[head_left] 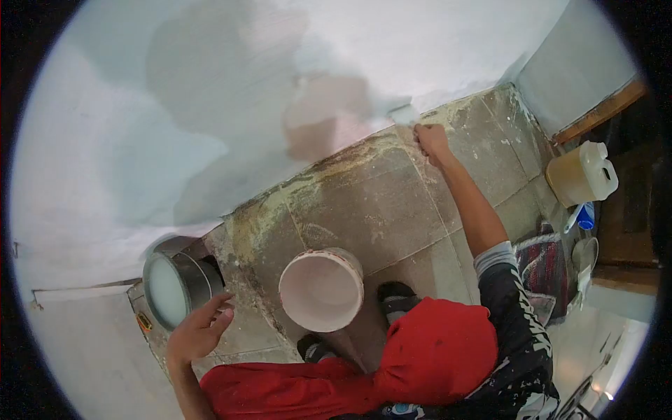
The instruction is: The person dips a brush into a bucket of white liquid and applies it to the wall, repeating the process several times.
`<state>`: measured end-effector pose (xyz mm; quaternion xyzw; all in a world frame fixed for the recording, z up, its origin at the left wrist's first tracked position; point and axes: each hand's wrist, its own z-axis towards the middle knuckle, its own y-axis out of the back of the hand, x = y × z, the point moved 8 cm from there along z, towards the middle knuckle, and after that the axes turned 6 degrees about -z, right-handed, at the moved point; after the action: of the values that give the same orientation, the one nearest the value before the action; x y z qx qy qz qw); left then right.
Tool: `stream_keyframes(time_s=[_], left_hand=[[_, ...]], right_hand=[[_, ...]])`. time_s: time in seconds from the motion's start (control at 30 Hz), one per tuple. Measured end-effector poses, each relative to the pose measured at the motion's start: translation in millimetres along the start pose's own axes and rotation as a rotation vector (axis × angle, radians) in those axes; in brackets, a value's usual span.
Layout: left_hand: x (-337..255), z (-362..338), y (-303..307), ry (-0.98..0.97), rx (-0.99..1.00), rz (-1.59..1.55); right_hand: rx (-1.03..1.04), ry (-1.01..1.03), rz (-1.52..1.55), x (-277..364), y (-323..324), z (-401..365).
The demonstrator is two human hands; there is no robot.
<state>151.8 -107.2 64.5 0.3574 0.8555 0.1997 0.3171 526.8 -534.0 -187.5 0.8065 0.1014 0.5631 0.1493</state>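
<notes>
At the foot of the pale wall [231,84], my right hand [432,142] is closed around a brush [404,113], whose wide pale head is blurred against the wall's lower edge. My left hand [199,332] is held out beside a round metal pot [168,287] of whitish liquid, fingers apart and slightly curled, holding nothing. Between my hands and nearer my feet, a white bucket [322,290] stands on the tiled floor; no contents can be made out inside it.
A jug of yellowish liquid [581,173] stands at the right, beside a blue item [586,215]. Below them lie a patterned cloth [542,269] and a clear container [585,253]. Wooden framing [600,112] edges the right side. My feet are just behind the bucket.
</notes>
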Motion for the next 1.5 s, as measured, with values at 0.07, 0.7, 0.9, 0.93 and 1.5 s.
stream_keyframes(time_s=[0.07, 0.7, 0.9, 0.93, 1.5], left_hand=[[2, 3, -2, 0.008, -0.010, -0.015], [11, 12, -5, -0.005, -0.015, -0.099], [13, 14, -8, 0.013, -0.013, -0.012], [12, 14, -8, 0.017, -0.012, -0.028], [5, 29, -10, 0.064, 0.013, -0.037]], right_hand=[[-0.027, 0.041, 0.123, 32, 16, -22], [-0.119, -0.022, -0.088, -40, 23, 4], [-0.169, 0.006, -0.158, -21, 46, 37], [-0.160, 0.041, -0.118, -5, 50, 33], [-0.172, 0.034, -0.125, -63, 43, 53]])
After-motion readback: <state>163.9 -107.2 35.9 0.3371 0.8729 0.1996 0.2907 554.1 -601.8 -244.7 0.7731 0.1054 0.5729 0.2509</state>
